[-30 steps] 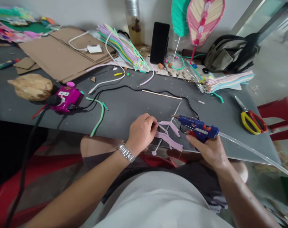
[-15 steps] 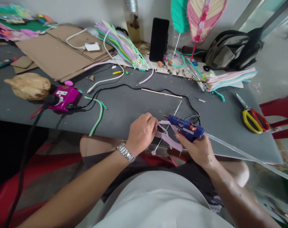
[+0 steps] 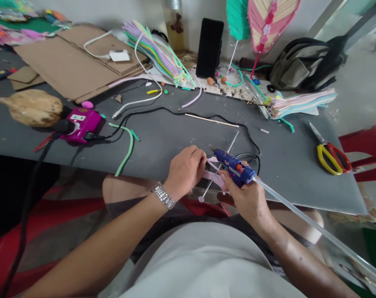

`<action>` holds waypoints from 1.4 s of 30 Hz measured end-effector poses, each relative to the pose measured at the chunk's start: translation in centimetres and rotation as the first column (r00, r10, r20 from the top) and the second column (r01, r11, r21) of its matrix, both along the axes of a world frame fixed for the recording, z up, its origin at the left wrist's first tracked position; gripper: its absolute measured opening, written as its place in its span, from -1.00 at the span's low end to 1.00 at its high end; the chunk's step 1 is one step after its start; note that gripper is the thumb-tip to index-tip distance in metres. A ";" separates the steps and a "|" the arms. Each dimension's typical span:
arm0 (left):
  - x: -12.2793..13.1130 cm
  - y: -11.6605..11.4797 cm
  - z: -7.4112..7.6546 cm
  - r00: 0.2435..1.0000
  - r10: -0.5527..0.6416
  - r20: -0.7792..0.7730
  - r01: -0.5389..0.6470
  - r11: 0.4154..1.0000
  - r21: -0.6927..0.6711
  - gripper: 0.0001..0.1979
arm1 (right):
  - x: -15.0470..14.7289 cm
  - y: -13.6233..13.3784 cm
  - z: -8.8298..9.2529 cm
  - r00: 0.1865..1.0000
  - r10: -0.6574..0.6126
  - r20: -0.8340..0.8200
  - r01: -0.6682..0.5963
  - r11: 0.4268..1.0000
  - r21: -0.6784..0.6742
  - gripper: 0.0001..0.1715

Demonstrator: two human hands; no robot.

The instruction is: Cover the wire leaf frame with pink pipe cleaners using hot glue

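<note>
My right hand grips the blue hot glue gun right beside my left hand, which pinches the flat lilac craft strips, so one slip could put hot glue on that hand.

The left hand hides part of the pink pipe-cleaner frame, and the view's top edge cuts off the pink feather decoration.

Pale grey T-shirt, dark shorts, silver link bracelet on the left wrist
</note>
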State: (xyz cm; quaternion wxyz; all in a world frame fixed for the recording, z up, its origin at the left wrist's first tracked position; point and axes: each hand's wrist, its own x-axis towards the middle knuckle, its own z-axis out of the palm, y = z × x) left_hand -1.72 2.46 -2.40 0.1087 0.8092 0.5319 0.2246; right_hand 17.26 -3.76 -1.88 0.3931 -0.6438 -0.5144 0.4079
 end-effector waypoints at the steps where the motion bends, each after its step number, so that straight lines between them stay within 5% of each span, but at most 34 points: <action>1: 0.0 0.0 0.0 1.000 0.002 0.007 -0.002 1.000 -0.003 -0.77 | 0.1 0.0 0.1 1.000 0.003 0.000 -0.003 1.000 0.001 -0.53; 17: 0.1 0.0 1.0 0.982 0.037 0.183 0.000 0.980 -0.197 -0.96 | 1.0 0.0 1.2 0.999 0.045 -0.013 -0.045 0.997 -0.070 -0.56; 26: 0.0 0.2 1.0 0.971 0.073 0.227 -0.022 0.976 -0.216 -0.88 | 1.9 -0.6 0.8 0.997 0.023 -0.067 -0.028 0.997 -0.073 -0.61; 33: 0.0 0.3 1.8 0.915 0.152 0.374 -0.010 0.935 -0.354 -0.83 | 1.2 -0.3 1.9 0.987 0.071 -0.146 -0.080 0.995 -0.053 -0.64; 42: 0.4 0.0 2.8 0.865 0.221 0.451 0.037 0.868 -0.496 -0.80 | 0.5 0.6 2.0 0.995 -0.096 -0.034 0.099 0.990 0.100 -0.78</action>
